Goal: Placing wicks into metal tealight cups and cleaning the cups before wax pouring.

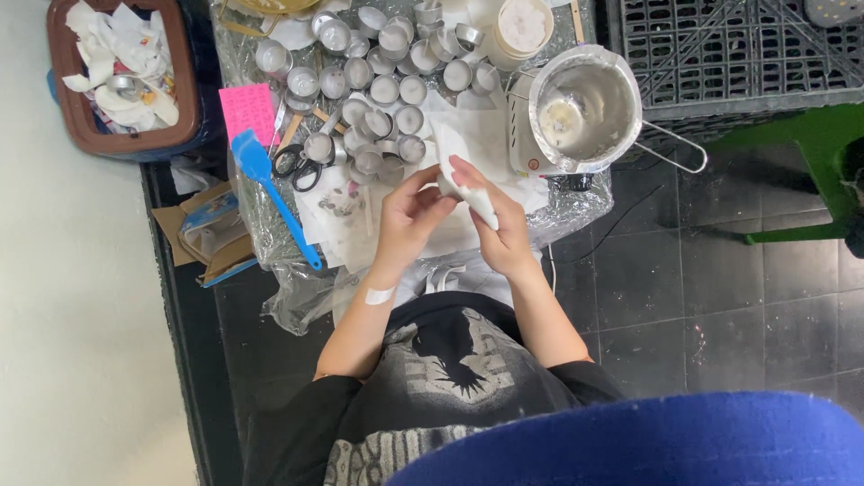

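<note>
White paper tissue (468, 184) is pinched between both hands, left hand (407, 216) and right hand (499, 225), just below the metal pot (585, 108). Left of that pot, many small tins (378, 90) already look filled; some seem empty.

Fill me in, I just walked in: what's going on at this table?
A person holds a white tissue in both hands, left hand and right hand, over a foil-covered table. Many small metal cups crowd the table, beside a metal pot, a blue spatula and scissors.
</note>
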